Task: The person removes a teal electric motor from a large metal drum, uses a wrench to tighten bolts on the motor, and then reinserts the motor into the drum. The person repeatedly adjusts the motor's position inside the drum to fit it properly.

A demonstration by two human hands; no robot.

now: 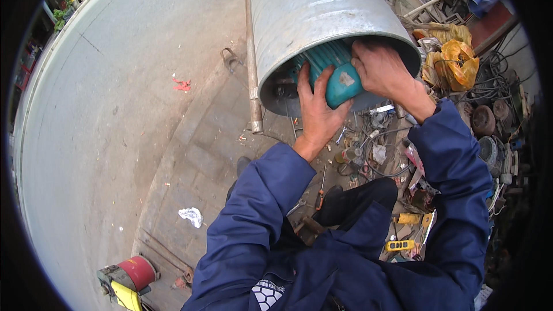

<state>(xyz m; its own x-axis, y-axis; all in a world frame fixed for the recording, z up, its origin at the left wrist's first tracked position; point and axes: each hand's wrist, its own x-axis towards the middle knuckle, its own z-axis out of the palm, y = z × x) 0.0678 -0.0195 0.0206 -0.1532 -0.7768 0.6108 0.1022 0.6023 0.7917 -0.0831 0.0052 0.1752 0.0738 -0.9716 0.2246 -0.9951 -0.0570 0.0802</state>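
A teal electric motor [344, 85] with a ribbed housing and rounded end cover sits inside the mouth of a large galvanised metal cylinder [322, 14]. My left hand [318, 109] grips the motor from its near left side, thumb under the end cover and fingers spread up over it. At the motor's right side, within the cylinder's rim, my right hand [383, 69] is closed, its fingers curled beside the housing. It is slightly blurred, and whatever its fingertips hold is hidden. The far part of the motor disappears into the cylinder's shadow.
A metal pole [252, 52] stands along the cylinder's left side. Below lie a screwdriver [321, 190], cables and scattered tools. A yellow control pendant [400, 245] lies lower right, near orange plastic bags [458, 63] and scrap. A red-and-grey machine [137, 272] stands lower left.
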